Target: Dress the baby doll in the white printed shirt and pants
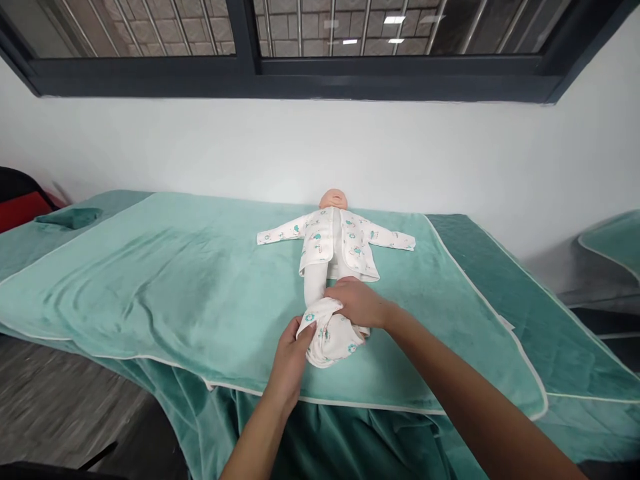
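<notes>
One doll [333,199], on the surface [225,280] covered in green cloth, head toward the white wall, legs toward the person; arms spread in the sleeves of one open white jacket [317,241] with green print. One printed white garment [333,343], bunched around the lower end of the doll's white-clad legs. Left hand [293,363]: at the garment's left side, fingers narrow, pinching its edge between thumb and fingertips. Right hand [361,303]: over the doll's lower leg at the right, fingers curled against the upper edge of the garment, between jacket hem and bunched cloth; whether they close on it cannot be told. Garment directly between and below both sets of fingers, touching each. Hidden: the doll's feet; part of one leg, under the right hand; several fingertips, behind cloth. Hard to make out: a small skin-toned patch at the garment's right edge. Cut off: both forearms, at the lower frame edge.
</notes>
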A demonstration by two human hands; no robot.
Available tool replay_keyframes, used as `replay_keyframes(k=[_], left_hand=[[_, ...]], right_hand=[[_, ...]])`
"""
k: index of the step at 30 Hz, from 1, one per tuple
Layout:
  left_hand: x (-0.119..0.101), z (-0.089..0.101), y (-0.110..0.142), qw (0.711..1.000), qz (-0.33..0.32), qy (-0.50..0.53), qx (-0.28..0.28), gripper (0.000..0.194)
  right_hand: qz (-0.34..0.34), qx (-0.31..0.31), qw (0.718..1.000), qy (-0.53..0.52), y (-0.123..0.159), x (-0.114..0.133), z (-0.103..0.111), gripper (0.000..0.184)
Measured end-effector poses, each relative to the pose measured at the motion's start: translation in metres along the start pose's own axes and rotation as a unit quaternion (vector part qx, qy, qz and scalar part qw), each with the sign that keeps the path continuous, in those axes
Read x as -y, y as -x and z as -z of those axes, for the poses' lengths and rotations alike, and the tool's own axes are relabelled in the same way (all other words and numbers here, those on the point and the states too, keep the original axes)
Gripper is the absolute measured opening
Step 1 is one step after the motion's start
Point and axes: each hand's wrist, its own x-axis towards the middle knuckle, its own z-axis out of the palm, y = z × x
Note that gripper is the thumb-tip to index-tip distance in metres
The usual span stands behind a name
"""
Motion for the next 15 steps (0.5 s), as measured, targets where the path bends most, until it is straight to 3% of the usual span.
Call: replay_keyframes(k=[5,9,12,15], left_hand=[[-0.010,0.015,-0.011,0.997,0.026,0.016,0.077,0.041],[-0.022,0.031,-0.012,0.988,0.034,-0.045,0.144,0.042],[-0.025,0.034,-0.014,0.984,0.015,-0.094,0.152,0.037],[-0.021,0.033,-0.018,0.989,0.018,-0.081,0.119,0.026]], right_hand=[[0.000,-0.004,0.999,-0.045,0.002,0.002,0.004,0.009],[0.001,0.000,0.998,-0.064,0.002,0.003,0.006,0.004],[-0.005,0.000,0.997,-0.078,0.002,0.004,0.007,0.009],[-0.015,0.001,0.995,-0.103,0.002,0.005,0.009,0.012]])
